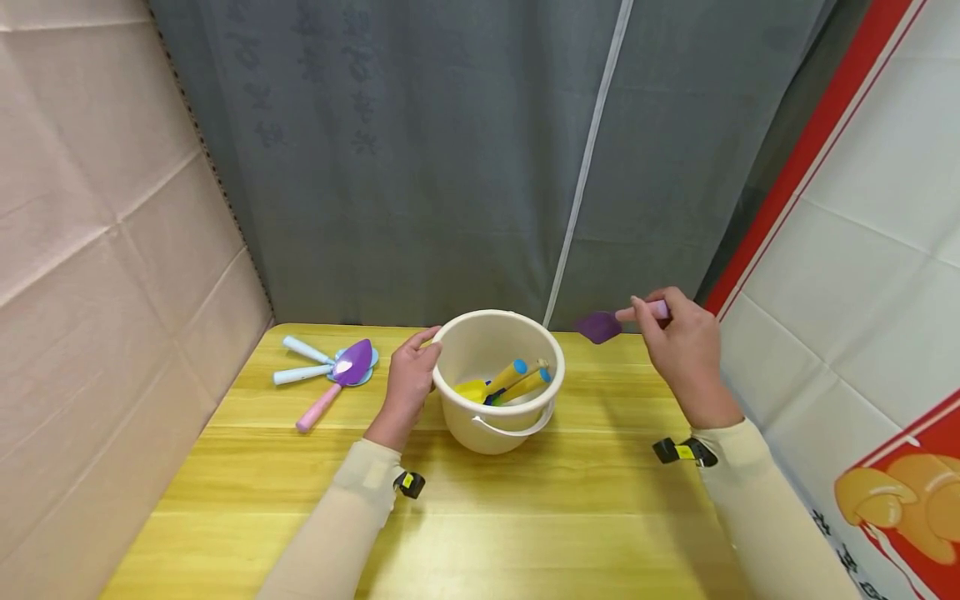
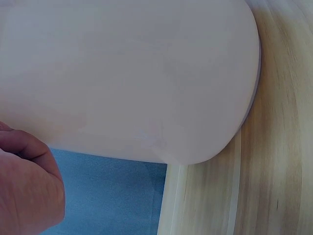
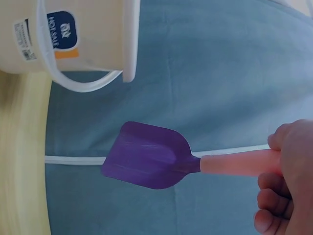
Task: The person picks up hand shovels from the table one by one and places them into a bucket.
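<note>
My left hand (image 1: 408, 379) grips the left rim of a cream plastic bucket (image 1: 467, 423), which stands upright on the table with its handle hanging at the front. Inside the bucket lie several tools with yellow grips (image 1: 501, 377) and blue ends, partly hidden by the wall. Up to the right of the bucket, my right hand (image 1: 686, 354) holds a small shovel by its pink handle (image 3: 239, 162). Its flat purple blade (image 3: 146, 156) points left, toward the bucket. In the left wrist view the bucket's side (image 2: 137, 83) fills most of the picture.
At the table's back left, a purple trowel (image 1: 354, 363) with a pink handle overlaps two light-blue-handled tools (image 1: 303, 375). A grey curtain (image 1: 420, 167) hangs behind the wooden table (image 1: 525, 533). Pale cloth walls (image 1: 97, 250) close in both sides.
</note>
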A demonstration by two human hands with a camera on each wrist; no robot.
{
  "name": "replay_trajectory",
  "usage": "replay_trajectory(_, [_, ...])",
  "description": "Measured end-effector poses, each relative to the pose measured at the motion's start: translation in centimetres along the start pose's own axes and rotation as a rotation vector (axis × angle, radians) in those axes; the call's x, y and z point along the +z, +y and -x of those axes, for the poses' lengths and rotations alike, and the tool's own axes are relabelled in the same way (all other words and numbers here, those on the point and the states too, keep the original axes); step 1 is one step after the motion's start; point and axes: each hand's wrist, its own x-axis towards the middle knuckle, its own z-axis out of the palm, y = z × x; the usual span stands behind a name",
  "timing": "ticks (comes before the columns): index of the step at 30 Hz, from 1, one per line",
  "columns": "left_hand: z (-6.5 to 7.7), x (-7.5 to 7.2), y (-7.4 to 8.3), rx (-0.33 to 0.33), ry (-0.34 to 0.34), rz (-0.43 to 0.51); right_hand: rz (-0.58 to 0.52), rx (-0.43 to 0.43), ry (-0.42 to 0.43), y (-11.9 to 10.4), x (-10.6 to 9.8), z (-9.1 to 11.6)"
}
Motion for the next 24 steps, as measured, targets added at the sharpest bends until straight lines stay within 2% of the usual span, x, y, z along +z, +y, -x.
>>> replay_trajectory(8, [-0.1, 0.1, -0.1, 0.003, -0.004, 0.003, -0.004, -0.048, 0.050, -0.9, -0.3, -0.4])
replay_trajectory(24, [-0.1, 0.1, -0.3, 0.008, -0.001, 0.011, -0.088, -0.074, 0.098, -3.2, -0.9, -0.5])
